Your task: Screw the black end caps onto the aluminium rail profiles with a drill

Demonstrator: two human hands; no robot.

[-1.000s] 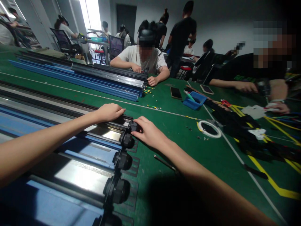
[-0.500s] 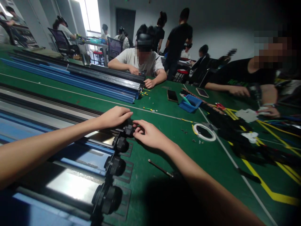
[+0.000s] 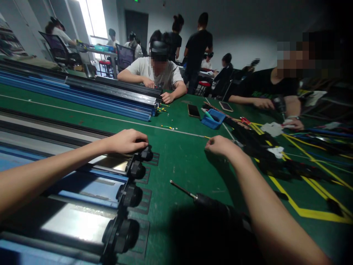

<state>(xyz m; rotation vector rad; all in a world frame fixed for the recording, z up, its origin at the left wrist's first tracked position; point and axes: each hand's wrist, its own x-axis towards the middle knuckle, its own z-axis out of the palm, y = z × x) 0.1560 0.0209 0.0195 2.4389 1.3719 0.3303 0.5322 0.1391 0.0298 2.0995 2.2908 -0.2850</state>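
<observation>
My left hand (image 3: 128, 141) rests on the far end of the nearer row of long profiles, its fingers curled over the farthest black cable gland (image 3: 146, 152). Several more black glands (image 3: 131, 195) stick out from the profile ends toward the right. My right hand (image 3: 219, 144) is over the green table at the middle right, fingertips pinched together. Whatever it may hold is too small to make out. It hides the spot where the white cable ring lay. A dark power screwdriver (image 3: 212, 206) with a long bit lies in front of it, partly in shadow.
Blue and black profiles (image 3: 110, 97) lie across the table's far left. A blue tray (image 3: 213, 118) and a phone (image 3: 193, 110) sit at the back. Black and yellow cables (image 3: 289, 162) cover the right. Two people work at the far side, one holding a power tool (image 3: 280, 105).
My right hand has moved away from the farthest gland, rightward across the table, and its fingers have closed. My left hand stays at the gland. The view has shifted right, showing more of the screwdriver.
</observation>
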